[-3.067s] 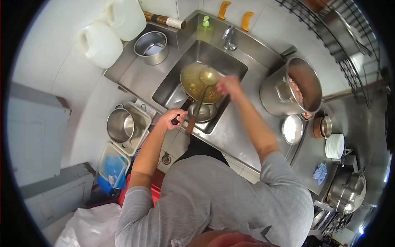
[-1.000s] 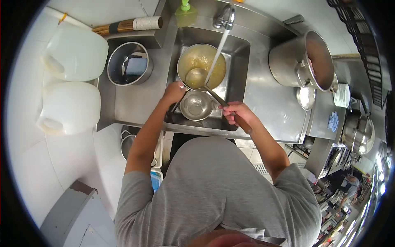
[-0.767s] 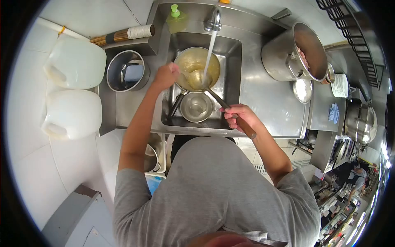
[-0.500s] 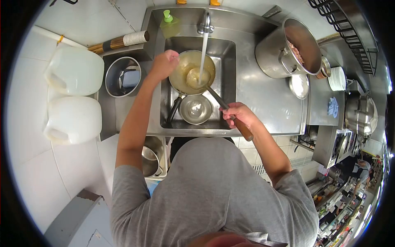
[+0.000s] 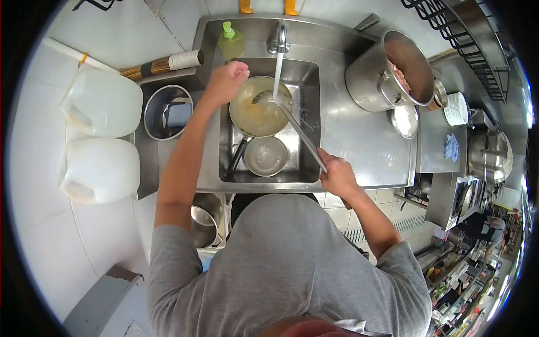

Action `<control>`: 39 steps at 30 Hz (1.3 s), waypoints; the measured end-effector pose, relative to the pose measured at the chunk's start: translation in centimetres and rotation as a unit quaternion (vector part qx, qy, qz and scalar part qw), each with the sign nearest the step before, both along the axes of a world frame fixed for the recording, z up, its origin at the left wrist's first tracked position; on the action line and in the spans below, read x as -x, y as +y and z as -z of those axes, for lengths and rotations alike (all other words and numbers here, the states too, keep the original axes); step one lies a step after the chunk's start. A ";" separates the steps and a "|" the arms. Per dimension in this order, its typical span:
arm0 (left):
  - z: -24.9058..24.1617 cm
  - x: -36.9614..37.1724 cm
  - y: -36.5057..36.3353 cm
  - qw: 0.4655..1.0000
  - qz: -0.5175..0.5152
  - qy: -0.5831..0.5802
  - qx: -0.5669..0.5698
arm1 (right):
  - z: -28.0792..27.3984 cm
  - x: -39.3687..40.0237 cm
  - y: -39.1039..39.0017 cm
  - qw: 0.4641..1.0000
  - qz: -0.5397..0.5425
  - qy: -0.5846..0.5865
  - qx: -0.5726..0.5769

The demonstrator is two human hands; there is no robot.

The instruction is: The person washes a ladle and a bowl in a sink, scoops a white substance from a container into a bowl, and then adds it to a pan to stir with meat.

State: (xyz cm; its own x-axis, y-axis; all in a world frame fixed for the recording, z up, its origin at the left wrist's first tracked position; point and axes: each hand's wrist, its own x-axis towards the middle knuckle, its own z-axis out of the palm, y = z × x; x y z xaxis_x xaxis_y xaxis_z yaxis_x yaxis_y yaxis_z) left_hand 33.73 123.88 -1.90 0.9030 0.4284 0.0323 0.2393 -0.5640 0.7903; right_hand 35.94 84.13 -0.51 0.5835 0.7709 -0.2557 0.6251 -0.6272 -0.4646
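My right hand (image 5: 338, 178) is wrapped round the handle of a long ladle (image 5: 301, 135). The ladle's head is tipped over inside a round metal pan (image 5: 259, 124), under the running tap water, and spray flies off to the right. Cloudy yellowish liquid covers the pan's bottom. My left hand (image 5: 227, 83) is closed above the pan's upper left rim; what it holds, if anything, is hidden. Below the pan, a smaller metal bowl (image 5: 266, 156) with water in it sits in the sink (image 5: 306, 178), beside a black handle (image 5: 238, 157).
The tap (image 5: 279, 40) runs. A green soap bottle (image 5: 230, 44) stands behind the sink. Rightward are a tall pot (image 5: 365, 84) with meat-like contents and a small metal dish (image 5: 405, 122). At left are a dark-lined pot (image 5: 168, 112), a bamboo brush (image 5: 163, 65) and white jugs (image 5: 101, 171).
The ladle has turned from bowl up, catching water, to tipped over, and water now splashes off it. My right hand has rolled over and shifted right. My left hand stays closed near the rim.
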 end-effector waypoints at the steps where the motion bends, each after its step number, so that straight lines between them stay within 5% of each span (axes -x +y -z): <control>1: 0.5 -0.3 -0.2 1.000 0.008 0.002 0.004 | -0.1 -0.1 -0.3 1.000 -0.003 -0.007 0.010; 4: 2.0 -2.2 -0.6 0.998 0.048 0.007 0.047 | -0.7 0.0 -0.6 0.999 -0.013 -0.025 0.033; 7: 2.2 -4.5 -1.9 0.959 0.039 0.088 0.266 | -1.2 0.5 -1.1 0.998 -0.022 -0.043 0.044; 10: 6.3 -7.4 -2.7 0.945 0.019 0.121 0.303 | -1.3 0.8 -1.7 0.996 -0.040 -0.060 0.046; 12: 10.7 -9.1 -3.5 0.993 0.036 0.085 0.072 | -0.8 0.8 -2.4 0.996 -0.047 -0.066 0.032; 14: 9.8 -8.5 -5.9 0.987 0.077 0.115 0.081 | -0.9 0.7 -2.7 0.995 -0.055 -0.078 0.026; 17: 10.0 -7.0 -9.0 0.982 0.108 0.107 -0.108 | -1.1 0.9 -3.2 0.994 -0.063 -0.094 0.000; 20: 15.9 -9.8 -4.7 0.883 0.073 0.367 0.283 | -1.6 1.1 -3.6 0.990 -0.082 -0.109 0.020; 21: 14.0 -10.0 -4.7 0.894 0.088 0.412 0.153 | -1.9 0.8 -3.6 0.990 -0.083 -0.114 0.021; 23: 16.1 -9.7 -6.8 0.976 0.170 0.139 -0.014 | -2.1 0.8 -3.3 0.989 -0.083 -0.117 0.024; 24: 13.3 -10.0 -7.5 0.968 0.208 0.135 -0.026 | -2.2 0.6 -3.3 0.990 -0.077 -0.118 0.027; 26: 12.8 -11.2 -5.7 0.924 0.068 0.362 0.100 | -2.5 0.6 -3.3 0.990 -0.072 -0.113 0.035; 27: 12.0 -11.8 -4.7 0.899 0.090 0.414 0.112 | -2.1 0.6 -3.3 0.991 -0.068 -0.112 0.023; 30: 17.4 -11.2 -6.1 0.972 0.231 0.054 0.010 | -0.6 0.8 -3.3 0.988 0.014 0.019 -0.152; 31: 14.6 -11.4 -6.0 0.946 0.308 0.091 -0.049 | 0.4 1.2 -3.0 0.961 0.105 0.166 -0.196; 34: 10.9 -12.0 -6.4 0.953 0.225 0.198 -0.044 | 0.0 0.5 -1.6 0.809 0.278 0.481 -0.193; 39: 11.6 -11.5 -6.5 0.935 0.204 0.261 -0.127 | -1.3 -0.1 -1.2 0.759 0.306 0.530 -0.223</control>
